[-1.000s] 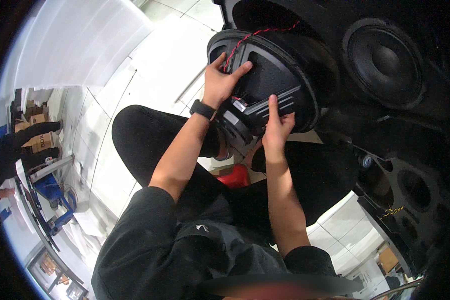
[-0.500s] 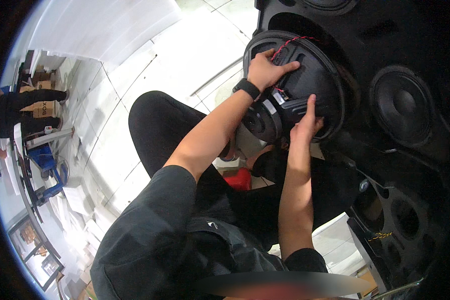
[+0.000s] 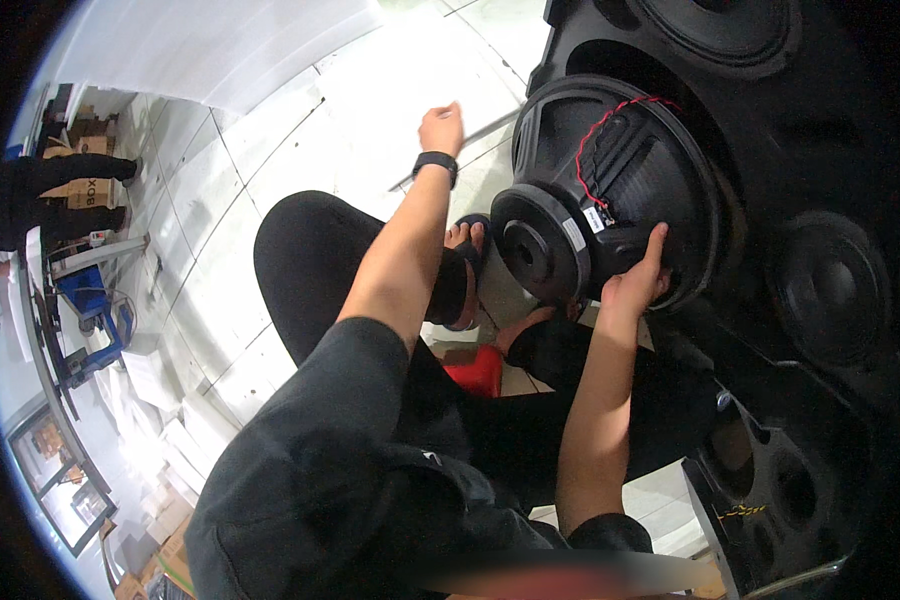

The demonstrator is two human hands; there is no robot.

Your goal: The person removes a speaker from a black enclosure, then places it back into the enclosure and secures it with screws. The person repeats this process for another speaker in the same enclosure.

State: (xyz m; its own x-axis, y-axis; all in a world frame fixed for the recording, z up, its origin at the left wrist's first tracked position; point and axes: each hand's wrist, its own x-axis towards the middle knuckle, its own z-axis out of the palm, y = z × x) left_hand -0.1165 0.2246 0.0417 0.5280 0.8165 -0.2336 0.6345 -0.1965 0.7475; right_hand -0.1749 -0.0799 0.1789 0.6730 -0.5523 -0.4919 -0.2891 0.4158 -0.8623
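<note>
A large black speaker driver (image 3: 545,135) leans at the round opening of a black speaker cabinet (image 3: 770,110), its magnet turned toward me. My right hand (image 3: 635,285) grips the lower rim of its frame, the thumb laid along the basket. Twisted red and black wires (image 3: 582,150) run from the terminal across the back of the driver toward the opening. My left hand (image 3: 442,130) hangs in the air left of the driver, apart from it. Its fingers are curled in, with nothing visible in them.
Another round speaker (image 3: 830,285) sits in the cabinet on the right. A black panel with holes and a yellow wire (image 3: 740,512) stands at lower right. A red object (image 3: 480,372) lies on the tiled floor between my legs. Another person's legs (image 3: 80,180) show far left, by a table.
My left hand has let go of the driver and moved left, its fingers curling. The right hand still holds the driver, which sits slightly lower and further right in view.
</note>
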